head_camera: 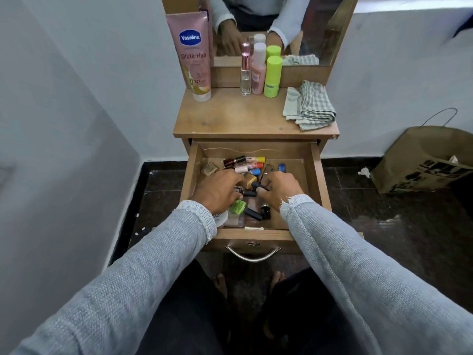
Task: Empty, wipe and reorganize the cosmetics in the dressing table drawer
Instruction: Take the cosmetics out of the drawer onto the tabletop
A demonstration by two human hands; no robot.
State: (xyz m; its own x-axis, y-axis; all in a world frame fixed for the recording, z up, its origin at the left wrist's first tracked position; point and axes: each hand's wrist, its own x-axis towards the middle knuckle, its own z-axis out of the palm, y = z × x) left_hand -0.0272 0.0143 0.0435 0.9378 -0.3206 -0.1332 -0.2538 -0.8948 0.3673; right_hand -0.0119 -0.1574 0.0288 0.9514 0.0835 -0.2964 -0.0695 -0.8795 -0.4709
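The wooden drawer [315,180] of the dressing table is pulled out and holds several small cosmetics: nail polish bottles, lip balm sticks [256,162], a green bottle [238,206], a gold-capped bottle [249,179]. Both my hands are inside it. My left hand [217,189] lies over the items at the left, fingers curled down among them. My right hand [280,188] is at the middle right, fingers curled around a black-capped bottle [257,186]. What my left fingers hold is hidden.
On the tabletop [230,119] stand a pink Vaseline tube [193,55], a perfume bottle [245,73], a pink bottle [258,70] and a green bottle [272,76]. A folded checked cloth [311,105] lies at the right. A mirror is behind. A paper bag [419,160] sits on the floor right.
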